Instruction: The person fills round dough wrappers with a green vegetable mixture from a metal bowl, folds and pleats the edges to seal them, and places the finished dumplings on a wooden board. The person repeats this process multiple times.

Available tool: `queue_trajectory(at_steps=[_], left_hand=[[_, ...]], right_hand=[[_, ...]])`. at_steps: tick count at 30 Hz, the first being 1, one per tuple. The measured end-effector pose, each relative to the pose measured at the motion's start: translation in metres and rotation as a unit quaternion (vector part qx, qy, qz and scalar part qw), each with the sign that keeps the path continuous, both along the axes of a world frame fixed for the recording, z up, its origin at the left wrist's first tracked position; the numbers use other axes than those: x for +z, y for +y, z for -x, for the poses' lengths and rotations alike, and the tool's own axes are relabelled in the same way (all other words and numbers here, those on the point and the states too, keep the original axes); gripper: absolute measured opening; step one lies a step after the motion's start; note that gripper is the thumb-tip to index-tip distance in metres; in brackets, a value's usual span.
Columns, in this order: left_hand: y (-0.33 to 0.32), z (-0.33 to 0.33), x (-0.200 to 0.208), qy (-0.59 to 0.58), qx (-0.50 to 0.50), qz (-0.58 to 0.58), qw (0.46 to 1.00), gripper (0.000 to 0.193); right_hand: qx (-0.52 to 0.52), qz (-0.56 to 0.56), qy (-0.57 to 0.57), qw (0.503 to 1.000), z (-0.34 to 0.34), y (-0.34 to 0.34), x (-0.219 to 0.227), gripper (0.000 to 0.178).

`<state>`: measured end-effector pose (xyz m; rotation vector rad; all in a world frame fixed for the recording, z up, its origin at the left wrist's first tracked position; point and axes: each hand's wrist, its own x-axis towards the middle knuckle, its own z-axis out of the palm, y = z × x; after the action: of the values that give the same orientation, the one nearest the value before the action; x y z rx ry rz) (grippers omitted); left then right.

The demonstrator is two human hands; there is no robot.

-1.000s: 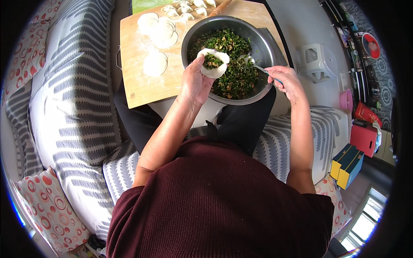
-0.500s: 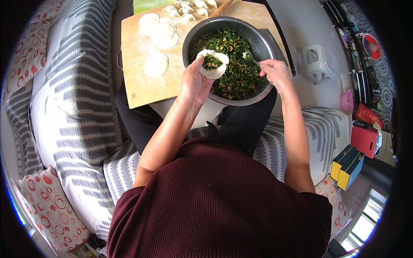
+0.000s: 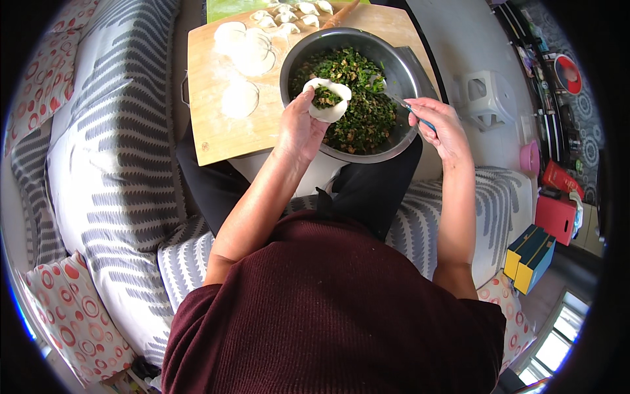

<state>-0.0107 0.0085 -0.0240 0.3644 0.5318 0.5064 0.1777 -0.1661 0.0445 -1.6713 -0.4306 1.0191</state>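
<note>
Spoon (image 3: pixel 398 100) shifted right | axis diagonal, head forward-left | right fingers (image 3: pixel 424 105) pinch it, left fingers (image 3: pixel 306 94) wrapper (image 3: pixel 336 113)

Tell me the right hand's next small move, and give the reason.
Probably, the right hand should bring the spoon left to the wrapper and press its filling in. The left hand holds that wrapper open, with filling uncovered inside its white rim, while the spoon's far end is at the filling in the metal bowl.
</note>
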Motion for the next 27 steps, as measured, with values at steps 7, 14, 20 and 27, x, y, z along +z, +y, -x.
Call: queue_trajectory(at_steps=[7, 14, 20, 27], left_hand=[[-0.004, -0.002, 0.006, -0.011, -0.019, -0.022, 1.0, 0.035], [-0.007, -0.006, 0.014, -0.026, 0.012, -0.025, 0.999, 0.03], [-0.007, -0.008, 0.016, -0.025, 0.04, -0.01, 0.999, 0.03], [-0.002, -0.002, 0.016, -0.027, 0.024, -0.016, 0.999, 0.031]], right_hand=[[0.034, -0.013, -0.163, 0.986, 0.057, 0.011, 0.019, 0.021], [0.087, 0.009, -0.614, 0.784, 0.112, 0.019, 0.006, 0.025], [0.101, 0.023, -0.671, 0.734, 0.136, 0.02, -0.029, 0.033], [0.019, -0.074, -0.475, 0.877, 0.12, 0.02, -0.004, 0.025]])
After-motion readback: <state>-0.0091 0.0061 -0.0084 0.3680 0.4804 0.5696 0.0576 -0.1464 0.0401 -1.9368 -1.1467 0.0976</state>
